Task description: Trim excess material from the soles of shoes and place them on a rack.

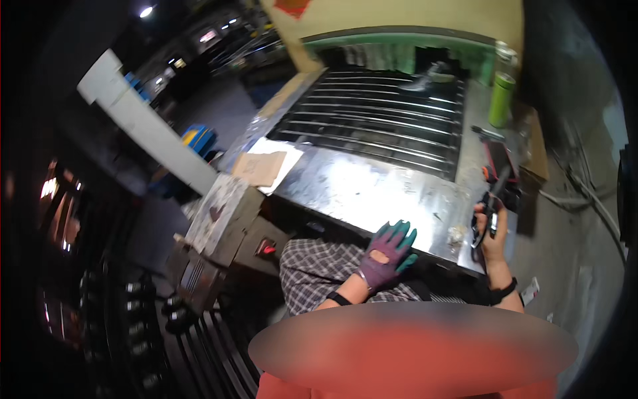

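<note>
My left hand (389, 253) wears a purple glove with teal fingertips. It lies flat, fingers spread, on the near edge of a shiny metal sheet (359, 183) on the workbench. My right hand (490, 229) is bare and wears a dark wristband. It grips a dark hand tool with handles (487, 211) at the bench's right edge. An orange-and-black tool (495, 174) lies just beyond that hand.
Metal bars form a grate (379, 113) behind the sheet. A green bottle (501, 100) stands at the far right. Cardboard and white paper (262, 166) lie at the sheet's left end. A grey machine box (222, 219) with a red switch sits at left.
</note>
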Available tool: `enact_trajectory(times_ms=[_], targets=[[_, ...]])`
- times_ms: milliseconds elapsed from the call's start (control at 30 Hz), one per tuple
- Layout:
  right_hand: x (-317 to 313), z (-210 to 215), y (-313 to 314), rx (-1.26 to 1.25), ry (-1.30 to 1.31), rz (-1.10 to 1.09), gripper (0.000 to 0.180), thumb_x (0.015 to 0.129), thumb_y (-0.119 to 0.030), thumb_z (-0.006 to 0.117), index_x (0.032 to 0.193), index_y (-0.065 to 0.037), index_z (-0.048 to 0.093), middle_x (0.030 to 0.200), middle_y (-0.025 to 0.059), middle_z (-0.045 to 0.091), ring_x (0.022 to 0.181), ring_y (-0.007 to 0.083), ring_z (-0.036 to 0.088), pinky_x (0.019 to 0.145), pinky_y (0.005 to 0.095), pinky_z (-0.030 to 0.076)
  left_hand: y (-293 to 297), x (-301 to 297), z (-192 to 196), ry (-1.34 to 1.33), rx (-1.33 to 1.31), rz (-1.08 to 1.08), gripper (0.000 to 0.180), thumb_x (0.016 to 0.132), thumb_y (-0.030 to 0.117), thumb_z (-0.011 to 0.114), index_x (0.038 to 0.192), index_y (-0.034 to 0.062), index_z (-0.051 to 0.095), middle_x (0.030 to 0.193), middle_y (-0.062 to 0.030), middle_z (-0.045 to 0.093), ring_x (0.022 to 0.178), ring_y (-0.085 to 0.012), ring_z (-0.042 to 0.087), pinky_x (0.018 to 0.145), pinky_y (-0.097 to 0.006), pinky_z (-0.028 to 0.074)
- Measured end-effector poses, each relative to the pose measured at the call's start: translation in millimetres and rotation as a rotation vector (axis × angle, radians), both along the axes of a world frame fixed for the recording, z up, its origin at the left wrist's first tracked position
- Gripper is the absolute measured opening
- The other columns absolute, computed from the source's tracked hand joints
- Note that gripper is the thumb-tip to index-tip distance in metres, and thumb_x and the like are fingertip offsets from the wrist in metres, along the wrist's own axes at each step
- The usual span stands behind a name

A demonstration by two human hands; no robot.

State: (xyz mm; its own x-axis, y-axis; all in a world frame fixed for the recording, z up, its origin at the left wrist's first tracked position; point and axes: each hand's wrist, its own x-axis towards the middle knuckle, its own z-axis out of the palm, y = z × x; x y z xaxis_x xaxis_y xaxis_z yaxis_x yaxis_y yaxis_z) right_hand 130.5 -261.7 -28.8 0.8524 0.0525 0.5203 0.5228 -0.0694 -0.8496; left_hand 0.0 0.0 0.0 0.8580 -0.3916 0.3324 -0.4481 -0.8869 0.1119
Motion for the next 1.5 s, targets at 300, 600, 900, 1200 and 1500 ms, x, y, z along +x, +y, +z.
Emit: enact_trajectory(times_ms=[300, 600, 900, 1200, 1500], targets=[[-21.2, 29.1, -15.9, -0.074, -0.037, -0.054, 0.051, 0.085, -0.002, 0.068, 0.132, -0.003, 0.049, 0.096, 0.0113, 0.070, 0.086, 0.0197, 0.068, 0.077, 0.0300, 0.052, -10.2, 10.6, -7.5, 0.036, 0.033, 0.009, 0.055, 0.088, 0.034, 0.065, 0.133, 0.0048, 0.053, 0.136, -0.0191, 0.052, 0.129, -0.0369, 0.047, 0.110, -0.052, 0.033], [-24.5, 36.5, -14.7, -0.071, -0.044, -0.008, 0.051, 0.081, -0.003, 0.072, 0.128, -0.003, 0.052, 0.095, 0.0125, 0.068, 0.087, 0.0225, 0.068, 0.079, 0.0328, 0.052, -1.9, 12.1, 5.3, 0.079, -0.077, -0.045, 0.051, 0.085, 0.030, 0.068, 0.127, 0.0035, 0.058, 0.131, -0.0196, 0.055, 0.125, -0.0377, 0.050, 0.109, -0.052, 0.035], [-28.7, 37.5, -17.2, -0.290, -0.092, -0.132, 0.054, 0.075, -0.006, 0.077, 0.124, -0.004, 0.057, 0.094, 0.0149, 0.067, 0.081, 0.0301, 0.066, 0.075, 0.0367, 0.052, 27.4, 74.6, 69.0, 0.104, -0.325, -0.129, 0.041, 0.081, 0.019, 0.071, 0.116, -0.0001, 0.062, 0.117, -0.0193, 0.063, 0.105, -0.0388, 0.059, 0.097, -0.046, 0.045], [-17.6, 40.9, -14.0, -0.500, -0.057, -0.085, 0.058, 0.065, 0.004, 0.074, 0.120, -0.004, 0.057, 0.083, 0.0106, 0.060, 0.066, 0.0225, 0.060, 0.059, 0.0323, 0.050, 76.4, 267.4, 61.6, 0.078, -0.120, 0.062, 0.073, 0.084, 0.037, 0.070, 0.137, -0.0064, 0.044, 0.140, -0.0282, 0.046, 0.123, -0.0438, 0.051, 0.105, -0.046, 0.042], [-19.8, 35.4, -18.3, -0.900, 0.165, -0.114, 0.042, 0.068, -0.037, 0.080, 0.105, -0.020, 0.067, 0.074, 0.0087, 0.058, 0.062, 0.0305, 0.057, 0.053, 0.0436, 0.044, 98.3, 486.4, 31.2, 0.125, 0.231, 0.125, 0.098, 0.078, 0.054, 0.071, 0.147, -0.0045, 0.032, 0.149, -0.0287, 0.035, 0.133, -0.0424, 0.043, 0.111, -0.046, 0.037]])
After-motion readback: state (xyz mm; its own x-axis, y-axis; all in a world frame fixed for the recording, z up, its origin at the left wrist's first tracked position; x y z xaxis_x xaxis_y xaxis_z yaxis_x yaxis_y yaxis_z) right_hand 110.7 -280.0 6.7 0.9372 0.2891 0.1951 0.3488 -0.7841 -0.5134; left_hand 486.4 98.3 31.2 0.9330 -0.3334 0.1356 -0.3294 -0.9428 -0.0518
